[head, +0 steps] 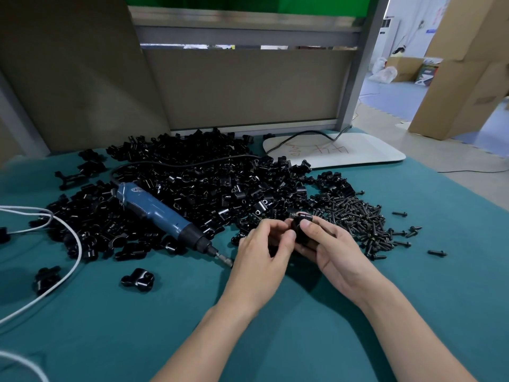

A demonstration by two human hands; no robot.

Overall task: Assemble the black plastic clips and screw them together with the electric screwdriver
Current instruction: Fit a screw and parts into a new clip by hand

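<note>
A black plastic clip point(301, 232) is held between both hands just above the green table, in front of the big heap of black clips point(192, 194). My right hand point(330, 249) grips it, thumb on top. My left hand point(264, 249) pinches its left side with curled fingers. Much of the clip is hidden by my fingers. The blue electric screwdriver point(157, 213) lies on the heap to the left, its bit pointing toward my left hand. A pile of black screws point(355, 216) lies just right of my hands.
An assembled clip point(137, 279) and another point(46, 278) lie loose on the green cloth point(275, 340) at front left. White cables point(74, 260) cross the left side. A white board point(333, 150) lies at the back right, under a grey partition point(242, 86).
</note>
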